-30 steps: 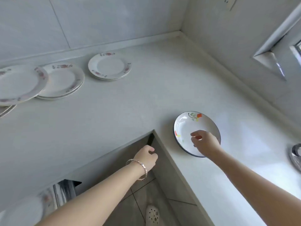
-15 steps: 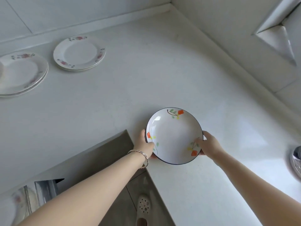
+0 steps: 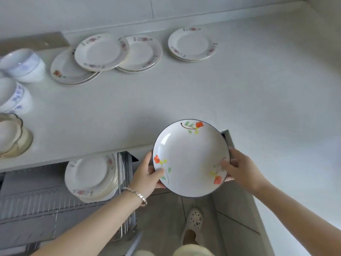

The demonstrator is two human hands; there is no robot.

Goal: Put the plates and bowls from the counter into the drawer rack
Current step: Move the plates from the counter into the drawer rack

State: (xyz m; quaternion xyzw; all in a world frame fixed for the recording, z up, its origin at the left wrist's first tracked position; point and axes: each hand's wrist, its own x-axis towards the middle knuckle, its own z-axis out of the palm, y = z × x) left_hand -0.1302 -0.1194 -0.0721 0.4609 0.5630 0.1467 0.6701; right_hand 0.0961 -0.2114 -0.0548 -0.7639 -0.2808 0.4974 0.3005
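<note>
I hold a white dark-rimmed plate (image 3: 191, 157) with orange flowers level in front of me, off the counter, above the floor at the counter's inner corner. My left hand (image 3: 145, 174) grips its left rim and my right hand (image 3: 239, 169) grips its right rim. Below left, the open drawer rack (image 3: 36, 202) holds a row of upright floral plates (image 3: 90, 176). On the counter (image 3: 258, 100) lie several more floral plates in stacks (image 3: 103, 52) (image 3: 191, 44), and bowls (image 3: 22, 63) stand at the far left.
More bowls (image 3: 13, 97) and a scalloped dish (image 3: 11, 135) sit along the counter's left edge. The tiled wall runs behind. A foot in a white clog (image 3: 193, 220) stands on the floor below the plate.
The right hand took the flowered plate from the counter, the left hand joined it, and both lifted it off and carried it left towards the drawer. My view swung left.
</note>
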